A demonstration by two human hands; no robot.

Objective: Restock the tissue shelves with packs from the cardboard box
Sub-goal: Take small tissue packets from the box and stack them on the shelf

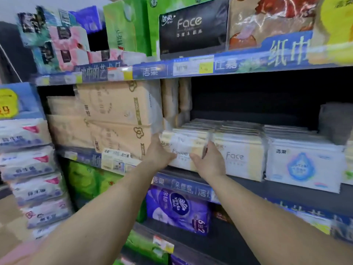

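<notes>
Both hands, left (159, 153) and right (209, 161), clamp a cream-and-white "Face" tissue pack (186, 150) on the shelf (286, 190).

Head view, motion blur throughout; worst at left and top edges.
- Left hand (159, 153): fingers wrap behind the cream Face pack (186, 150), tips hidden.
- Right hand (209, 162): fingertips hidden under and behind same pack.
- Pack's small print below "Face" unreadable.
- Price tag (193, 67) on upper shelf rail: digits too smeared to read.
- Black Face box (193, 27): top cut off by frame edge.
- Yellow pack (336, 29), top right: cropped by right edge, lettering blurred.
- Rear of middle shelf (267, 96): dark, contents not discernible.
- Stacked white packs (32, 169), left: print illegible; cut by left edge.
</notes>
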